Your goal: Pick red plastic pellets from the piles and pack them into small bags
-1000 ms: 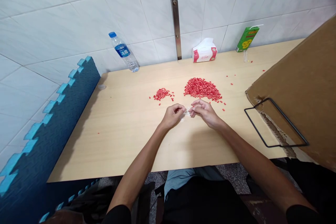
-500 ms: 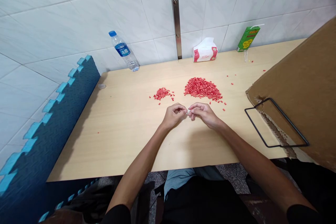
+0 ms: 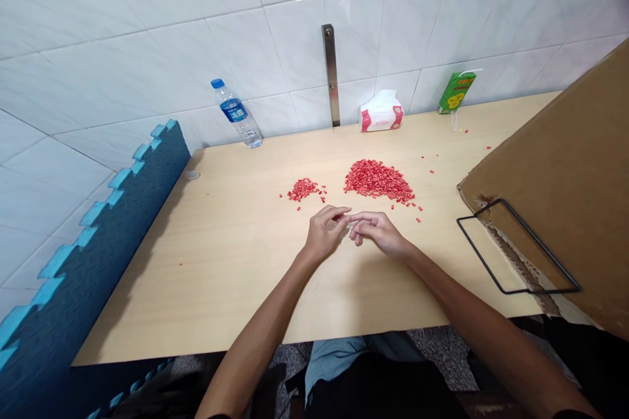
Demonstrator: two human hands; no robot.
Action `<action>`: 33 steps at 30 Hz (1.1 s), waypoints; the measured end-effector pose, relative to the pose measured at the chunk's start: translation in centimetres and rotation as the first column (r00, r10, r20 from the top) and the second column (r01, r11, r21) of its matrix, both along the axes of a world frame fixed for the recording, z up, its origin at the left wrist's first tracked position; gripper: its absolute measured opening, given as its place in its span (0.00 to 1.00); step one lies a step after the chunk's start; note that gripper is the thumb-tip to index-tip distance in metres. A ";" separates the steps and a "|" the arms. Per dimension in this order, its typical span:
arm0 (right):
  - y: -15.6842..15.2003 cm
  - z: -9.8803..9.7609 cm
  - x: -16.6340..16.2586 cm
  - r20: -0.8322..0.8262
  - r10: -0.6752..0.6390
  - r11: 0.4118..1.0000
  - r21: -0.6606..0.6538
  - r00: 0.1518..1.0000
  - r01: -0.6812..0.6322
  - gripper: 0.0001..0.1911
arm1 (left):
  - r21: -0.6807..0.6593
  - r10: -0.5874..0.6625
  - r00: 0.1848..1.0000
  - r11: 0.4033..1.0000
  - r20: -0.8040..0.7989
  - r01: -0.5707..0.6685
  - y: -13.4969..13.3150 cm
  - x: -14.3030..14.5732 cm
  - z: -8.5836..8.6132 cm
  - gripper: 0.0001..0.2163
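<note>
The right hand's (image 3: 381, 234) forefinger has straightened toward the left hand (image 3: 324, 232), whose own forefinger has lifted.
The hands come together at their fingertips, just below the middle of the frame, over the bench (image 3: 236, 275) and below the large red heap (image 3: 377, 180) and small red heap (image 3: 302, 189). A pale, clear scrap (image 3: 350, 226) lies between them, mostly covered by fingers, so I can't tell what it is or whether either hand is clamped on it. I'd hold it lightly by an edge, one hand steadying while the other works, clear of loose pieces. The cardboard (image 3: 550, 190) runs off the right edge.
</note>
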State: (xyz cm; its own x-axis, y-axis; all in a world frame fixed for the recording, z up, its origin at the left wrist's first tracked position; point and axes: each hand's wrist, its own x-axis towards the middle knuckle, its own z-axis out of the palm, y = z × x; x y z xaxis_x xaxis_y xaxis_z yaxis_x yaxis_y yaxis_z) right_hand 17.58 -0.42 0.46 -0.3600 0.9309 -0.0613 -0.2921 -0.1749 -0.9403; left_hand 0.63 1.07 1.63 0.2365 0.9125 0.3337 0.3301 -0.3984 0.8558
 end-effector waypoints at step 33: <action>0.1 -0.1 0.0 -0.072 -0.085 0.995 0.043 0.994 0.089 0.15 | -0.230 0.029 0.974 0.973 0.226 0.025 -0.5 0.7 0.6 0.07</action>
